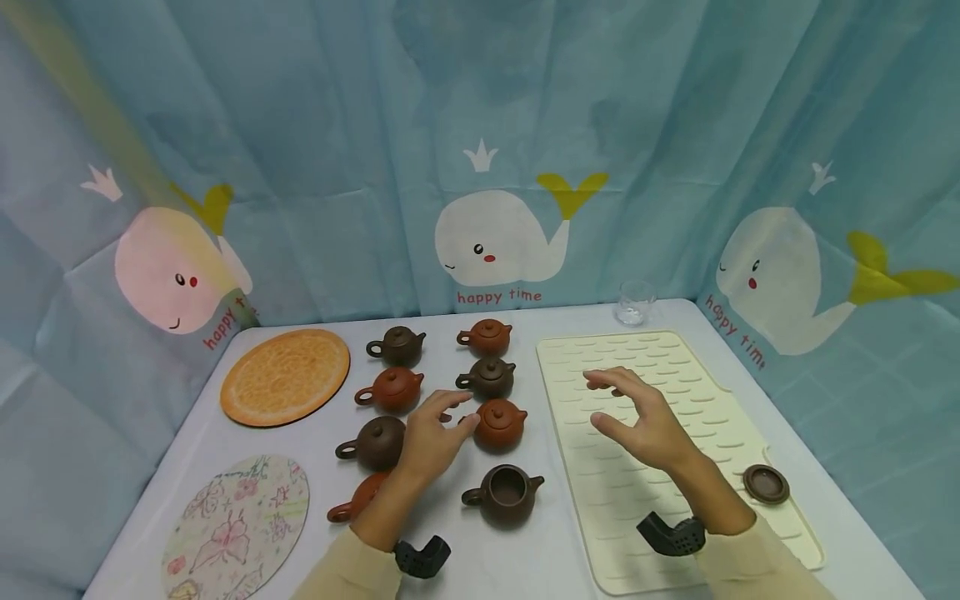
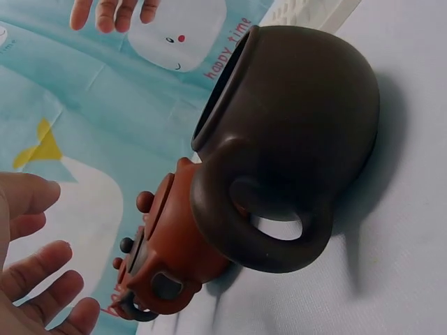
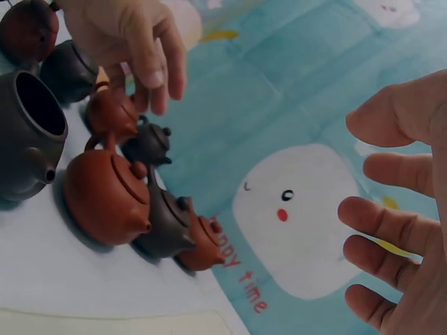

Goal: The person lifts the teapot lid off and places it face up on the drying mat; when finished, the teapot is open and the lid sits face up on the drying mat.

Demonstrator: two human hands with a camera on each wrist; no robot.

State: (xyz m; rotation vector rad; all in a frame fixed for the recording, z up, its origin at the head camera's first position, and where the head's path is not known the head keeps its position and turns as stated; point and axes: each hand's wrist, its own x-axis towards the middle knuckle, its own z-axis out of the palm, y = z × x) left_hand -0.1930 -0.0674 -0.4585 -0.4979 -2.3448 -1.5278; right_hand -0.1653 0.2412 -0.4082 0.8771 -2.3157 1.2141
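Over the teapots on the left, my left hand (image 1: 433, 437) hovers with fingers relaxed and thumb apart, holding nothing. Beside its thumb is a lidded reddish-brown teapot (image 1: 500, 427). A dark brown teapot (image 1: 508, 512) stands nearer me without its lid, its round mouth showing; the left wrist view catches its handle (image 2: 279, 255) up close. My right hand (image 1: 648, 429) is above the cream ribbed tray (image 1: 581, 467), fingers loosely bent and nothing between them. A small dark round lid (image 1: 766, 485) lies on the tray's right side. My left forearm partly hides another reddish teapot (image 1: 362, 500).
More lidded teapots stand in two columns, among them a dark one (image 1: 491, 379) and a reddish one (image 1: 392, 389). Two round mats, one orange (image 1: 288, 375) and one floral (image 1: 240, 525), lie at left. A clear glass (image 1: 634, 304) stands at the back before the whale-print curtain (image 1: 322, 233).
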